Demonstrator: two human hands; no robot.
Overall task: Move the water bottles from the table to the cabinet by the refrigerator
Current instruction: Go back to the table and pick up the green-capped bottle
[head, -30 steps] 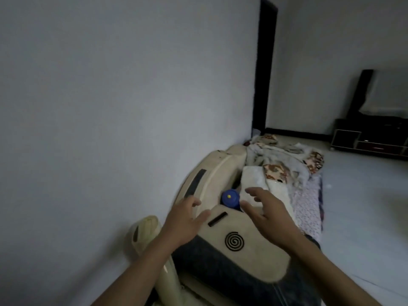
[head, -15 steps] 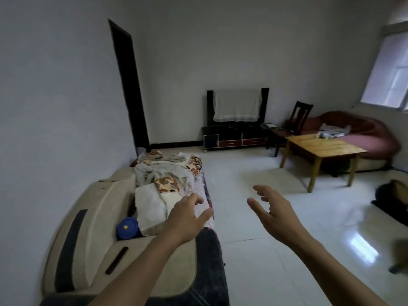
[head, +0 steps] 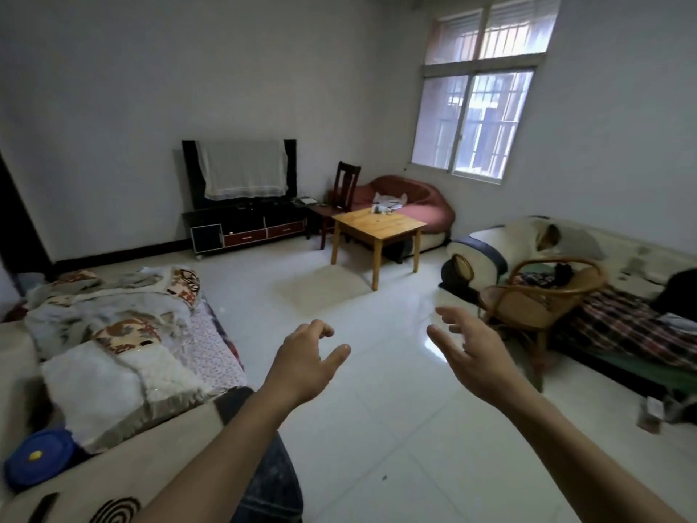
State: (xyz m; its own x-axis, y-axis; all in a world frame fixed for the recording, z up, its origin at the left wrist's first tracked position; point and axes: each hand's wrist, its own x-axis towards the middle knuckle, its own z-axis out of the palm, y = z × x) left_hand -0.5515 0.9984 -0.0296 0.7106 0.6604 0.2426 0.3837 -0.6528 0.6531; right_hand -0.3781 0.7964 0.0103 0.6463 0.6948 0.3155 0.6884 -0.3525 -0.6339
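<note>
Both my hands are raised over the white tiled floor, holding nothing. My left hand [head: 303,360] has its fingers loosely curled and apart. My right hand [head: 467,347] is spread open beside it. Far across the room stands a small wooden table [head: 379,226], well beyond my hands. Some small pale items [head: 381,209] sit at the table's far edge; they are too small to tell whether they are water bottles. No refrigerator or cabinet next to one is in view.
A beige sofa [head: 124,473] with blankets and a blue lid [head: 39,456] lies at my left. A TV stand [head: 245,230], dark chair [head: 345,188] and red sofa [head: 413,203] line the far wall. A wicker chair [head: 539,296] and second sofa [head: 626,322] stand right.
The view has swung right, from the wall and beige sofa to the open room. The table, window and right-hand sofa have come into view. Both hands stay raised and empty.
</note>
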